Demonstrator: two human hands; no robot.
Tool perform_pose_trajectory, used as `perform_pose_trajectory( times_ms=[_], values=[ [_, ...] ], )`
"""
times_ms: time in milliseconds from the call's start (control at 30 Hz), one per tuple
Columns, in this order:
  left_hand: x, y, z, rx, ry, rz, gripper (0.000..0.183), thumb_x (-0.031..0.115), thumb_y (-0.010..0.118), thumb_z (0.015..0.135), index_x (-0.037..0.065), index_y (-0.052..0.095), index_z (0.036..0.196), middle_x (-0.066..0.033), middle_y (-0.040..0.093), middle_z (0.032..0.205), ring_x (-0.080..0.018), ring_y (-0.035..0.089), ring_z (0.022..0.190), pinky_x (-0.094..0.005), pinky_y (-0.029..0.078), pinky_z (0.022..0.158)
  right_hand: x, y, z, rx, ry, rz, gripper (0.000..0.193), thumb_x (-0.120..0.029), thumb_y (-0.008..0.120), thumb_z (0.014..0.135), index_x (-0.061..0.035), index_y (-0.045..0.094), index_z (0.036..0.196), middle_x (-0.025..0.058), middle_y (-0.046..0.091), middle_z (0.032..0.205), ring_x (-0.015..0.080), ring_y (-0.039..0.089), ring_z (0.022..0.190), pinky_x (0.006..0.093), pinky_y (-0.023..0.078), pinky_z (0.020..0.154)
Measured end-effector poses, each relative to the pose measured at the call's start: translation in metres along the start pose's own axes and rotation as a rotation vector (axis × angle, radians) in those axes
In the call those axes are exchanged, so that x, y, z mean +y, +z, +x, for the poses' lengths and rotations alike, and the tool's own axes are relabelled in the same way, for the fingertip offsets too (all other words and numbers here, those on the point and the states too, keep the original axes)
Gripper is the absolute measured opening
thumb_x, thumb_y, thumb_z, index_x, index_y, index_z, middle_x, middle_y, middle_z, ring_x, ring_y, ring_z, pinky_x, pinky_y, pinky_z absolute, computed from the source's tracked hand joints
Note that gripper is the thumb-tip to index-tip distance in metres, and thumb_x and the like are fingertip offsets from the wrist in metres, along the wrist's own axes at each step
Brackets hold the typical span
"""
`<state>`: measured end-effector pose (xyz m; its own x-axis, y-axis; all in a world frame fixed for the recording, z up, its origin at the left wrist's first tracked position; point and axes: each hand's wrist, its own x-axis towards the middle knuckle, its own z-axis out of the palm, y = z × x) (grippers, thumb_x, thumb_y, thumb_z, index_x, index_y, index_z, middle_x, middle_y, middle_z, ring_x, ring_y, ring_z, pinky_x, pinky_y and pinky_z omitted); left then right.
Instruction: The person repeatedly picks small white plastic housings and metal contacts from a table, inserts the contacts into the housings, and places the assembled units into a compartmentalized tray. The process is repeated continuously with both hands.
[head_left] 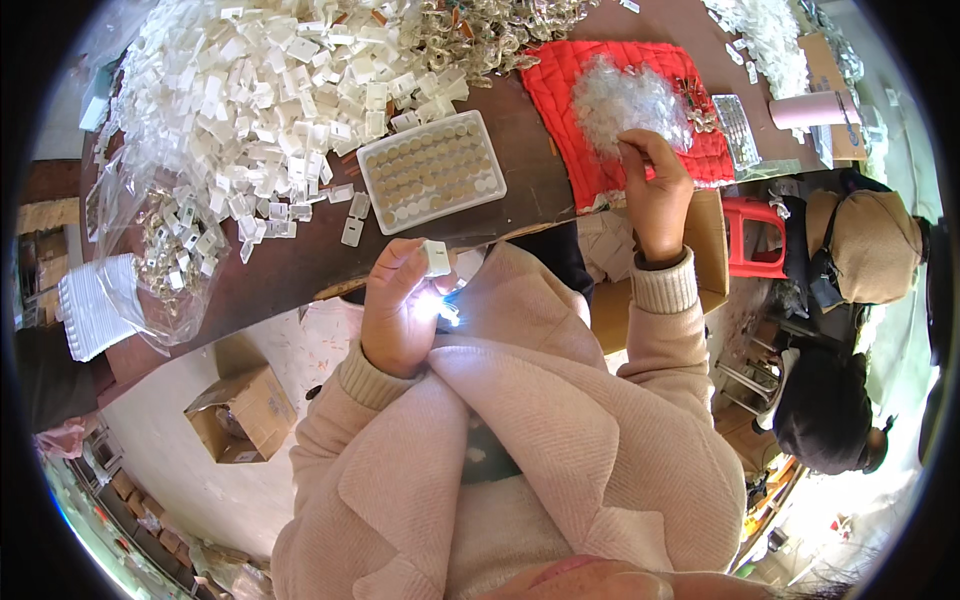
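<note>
My left hand is closed on a small white plastic case, gripped between thumb and fingers near the table's front edge. A bright white glow just below the case washes out detail around the palm. Over at the right, my right hand has its thumb and fingertips pinched together at the edge of a heap of small clear plastic pieces. Whatever the fingertips hold, if anything, is too small to make out. That heap lies on a red quilted cloth.
A white tray of round, coin-like discs stands between my hands. Behind it spreads a large pile of white plastic cases, beside clear and metallic parts. Cardboard boxes and a red stool stand below the table. People sit at the right.
</note>
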<state>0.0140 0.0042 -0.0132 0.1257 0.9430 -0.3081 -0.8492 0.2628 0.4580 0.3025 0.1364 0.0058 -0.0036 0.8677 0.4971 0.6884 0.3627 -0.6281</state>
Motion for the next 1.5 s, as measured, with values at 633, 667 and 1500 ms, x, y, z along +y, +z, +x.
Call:
perform_pose_trajectory(
  times_ms=[633,667,1500],
  values=[
    [0.0,0.017,-0.002,0.023,0.067,0.074,0.021,0.012,0.065,0.098,0.004,0.063,0.117,-0.0107,0.07,0.103,-0.0201,0.064,0.091,-0.035,0.05,0.084,-0.099,0.016,-0.016,-0.351,-0.239,0.26,0.021,0.012,0.061,0.087,-0.0021,0.069,0.101,0.0144,0.066,0.094,0.0274,0.065,0.085,0.0311,0.052,0.075],
    [0.001,0.017,-0.003,0.06,0.052,0.077,0.021,0.013,0.066,0.098,0.005,0.063,0.117,-0.0107,0.07,0.104,-0.0199,0.064,0.093,-0.0347,0.049,0.084,-0.111,0.021,-0.022,-0.369,-0.267,0.293,0.019,0.011,0.063,0.087,-0.0021,0.069,0.1,0.0147,0.066,0.094,0.0266,0.066,0.083,0.0311,0.052,0.072],
    [0.011,0.007,-0.012,-0.007,0.2,0.136,0.018,-0.002,0.073,0.09,0.0,0.067,0.107,-0.007,0.072,0.099,-0.0096,0.067,0.085,-0.0225,0.054,0.077,-0.146,0.039,-0.03,-0.455,-0.371,0.309,0.017,0.003,0.071,0.079,-0.0041,0.065,0.093,0.0096,0.067,0.089,0.0308,0.065,0.077,0.0392,0.052,0.07]
  ],
)
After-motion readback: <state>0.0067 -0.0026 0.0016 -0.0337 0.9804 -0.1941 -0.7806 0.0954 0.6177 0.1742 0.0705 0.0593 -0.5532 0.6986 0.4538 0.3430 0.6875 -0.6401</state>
